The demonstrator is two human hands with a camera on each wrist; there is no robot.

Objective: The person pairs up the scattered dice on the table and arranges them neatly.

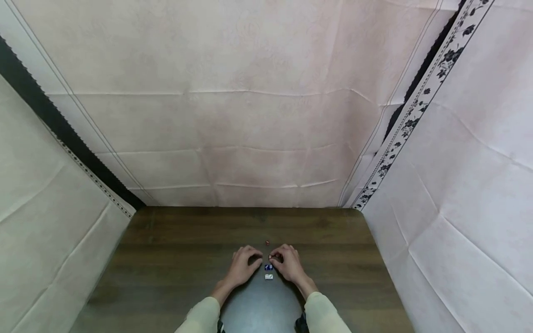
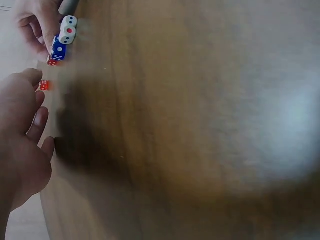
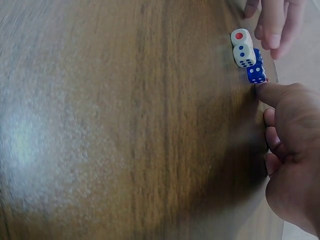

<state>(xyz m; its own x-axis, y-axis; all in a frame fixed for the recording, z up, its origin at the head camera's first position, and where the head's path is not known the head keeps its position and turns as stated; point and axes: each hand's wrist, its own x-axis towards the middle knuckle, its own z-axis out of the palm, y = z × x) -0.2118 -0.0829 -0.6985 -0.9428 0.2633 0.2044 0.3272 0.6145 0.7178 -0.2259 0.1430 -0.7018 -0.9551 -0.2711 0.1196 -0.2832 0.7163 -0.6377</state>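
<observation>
Between thumb and forefinger my right hand (image 1: 289, 264) pinches a small red die (image 1: 269, 256), seen also in the left wrist view at its fingertips (image 2: 52, 54). Just nearer to me lie blue dice (image 1: 268, 267), side by side. White dice (image 1: 269, 276) with red and blue dots form the row closest to me. A second red die (image 1: 267, 243) lies farthest off, beyond both hands. On the left side, my left hand (image 1: 244, 266) rests on the table with fingers loosely bent and nothing in them. Its fingertips are near that far red die (image 2: 44, 85) in the left wrist view.
Dark wood-grain table (image 1: 175, 259) spreads around both hands, with a bright glare patch in front of me. A pale cloth (image 1: 250, 120) hangs behind its far edge. Similar cloths flank the left side and the right side (image 1: 458, 194).
</observation>
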